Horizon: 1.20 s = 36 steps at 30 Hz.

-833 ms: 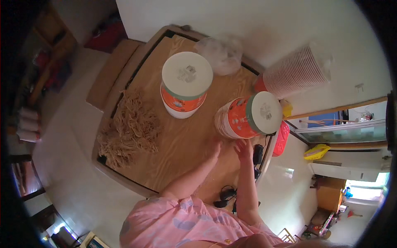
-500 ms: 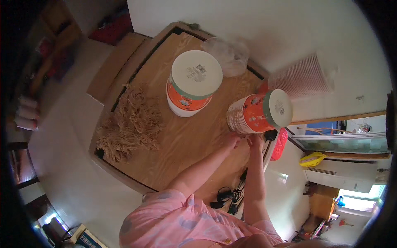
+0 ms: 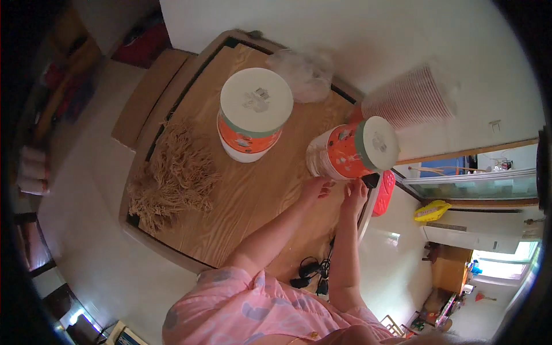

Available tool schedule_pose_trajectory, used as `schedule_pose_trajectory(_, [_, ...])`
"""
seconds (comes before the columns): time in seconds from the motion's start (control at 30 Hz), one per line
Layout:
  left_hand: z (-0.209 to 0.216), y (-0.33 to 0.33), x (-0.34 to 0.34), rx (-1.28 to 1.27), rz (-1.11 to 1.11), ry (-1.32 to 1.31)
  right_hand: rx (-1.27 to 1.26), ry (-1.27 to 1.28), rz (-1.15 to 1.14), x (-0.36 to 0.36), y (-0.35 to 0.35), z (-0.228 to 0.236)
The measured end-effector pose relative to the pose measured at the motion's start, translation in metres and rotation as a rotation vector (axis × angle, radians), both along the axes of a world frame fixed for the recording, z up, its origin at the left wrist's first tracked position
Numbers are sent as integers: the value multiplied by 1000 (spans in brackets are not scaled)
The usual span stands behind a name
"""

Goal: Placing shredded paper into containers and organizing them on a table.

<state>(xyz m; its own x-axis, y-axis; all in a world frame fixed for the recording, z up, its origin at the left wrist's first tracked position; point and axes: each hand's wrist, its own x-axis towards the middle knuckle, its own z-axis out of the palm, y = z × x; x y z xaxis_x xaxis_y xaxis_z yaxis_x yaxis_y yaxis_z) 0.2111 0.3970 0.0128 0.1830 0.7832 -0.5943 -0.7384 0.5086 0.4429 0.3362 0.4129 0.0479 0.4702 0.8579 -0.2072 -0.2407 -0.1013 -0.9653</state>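
A stack of upside-down paper buckets [image 3: 348,152], orange and white with a green band, leans on the right of the table. Beside its near side, my left hand [image 3: 318,188] has its fingers curled together close to the lower rims. My right hand [image 3: 355,194] is closed in a pinch just below the top bucket's side. Whatever either hand holds is too small to make out. To the left stands another upside-down bucket stack [image 3: 256,109] with a white base on top. A bundle of beige twisted cords [image 3: 175,178] lies at the table's left.
The wood-grain table [image 3: 270,201] has a raised edge. At its back is a crumpled clear plastic bag [image 3: 305,75]; a long sleeve of nested white buckets [image 3: 411,95] rests by the wall. Black cables [image 3: 313,270] lie near me, and a red plastic item [image 3: 384,195] sits beyond the right edge.
The view has shifted slightly, so the table things appear further left. My hands have drawn a little apart and stay by the right-hand bucket stack.
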Motion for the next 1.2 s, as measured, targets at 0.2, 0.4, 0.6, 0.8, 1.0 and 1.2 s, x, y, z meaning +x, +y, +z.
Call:
schedule_pose_trajectory(0.2, [-16, 13, 9, -200, -13, -231, -119, 141, 47, -26, -8, 9])
schedule_pose_trajectory(0.4, [-13, -1, 21, -92, -89, -237, -157, 128, 69, -20, -11, 12])
schedule_pose_trajectory(0.6, [-9, 2, 22, -205, -94, -312, -93, 137, -49, -32, -20, 12])
schedule_pose_trajectory(0.8, [-22, 11, 25, -70, 43, -208, -85, 164, 162, -29, -14, 6])
schedule_pose_trajectory(1.0, [-18, 0, 31, -131, -151, -128, -160, 610, 300, -17, -20, 26])
schedule_pose_trajectory(1.2, [-12, 4, 41, -209, -77, -169, 249, 713, 403, 72, 30, -42])
